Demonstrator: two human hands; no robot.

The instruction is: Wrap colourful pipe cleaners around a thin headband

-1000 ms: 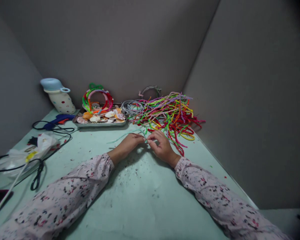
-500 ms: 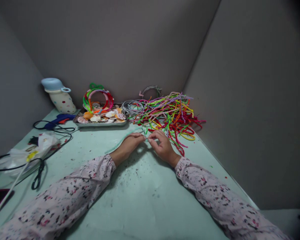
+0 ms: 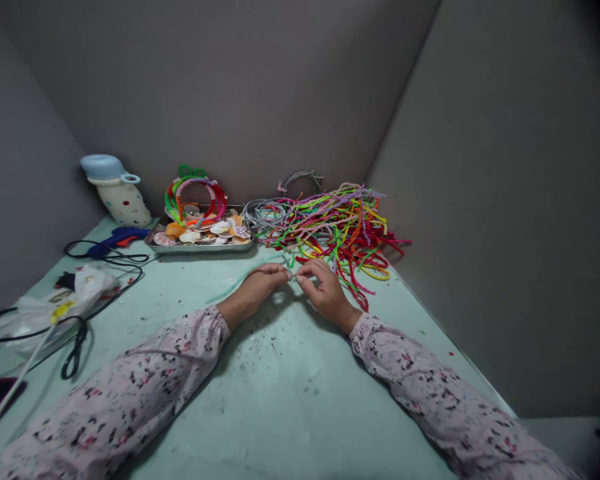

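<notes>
My left hand (image 3: pixel 260 287) pinches a pale green pipe cleaner (image 3: pixel 235 285), which runs back behind that hand and trails to the left over the table. Close beside it, my right hand (image 3: pixel 323 288) has thumb and forefinger pressed together on the same pipe cleaner, near its end. Between the fingertips only a tiny bit of the green strand shows. Just behind the hands spreads a tangled pile of colourful pipe cleaners (image 3: pixel 350 220), with a coil of grey wire (image 3: pixel 269 213) at its left.
A metal tray (image 3: pixel 205 249) of shells stands at the back, with fuzzy coloured rings (image 3: pixel 215 193) on them. Further left are a bottle (image 3: pixel 123 197), a blue tool (image 3: pixel 110 243), black cable (image 3: pixel 71 360) and a plastic bag (image 3: pixel 87 287). Grey walls enclose the green table (image 3: pixel 290 400).
My left hand has shifted very slightly to the left, and the trailing strand with it. My right hand stays where it was.
</notes>
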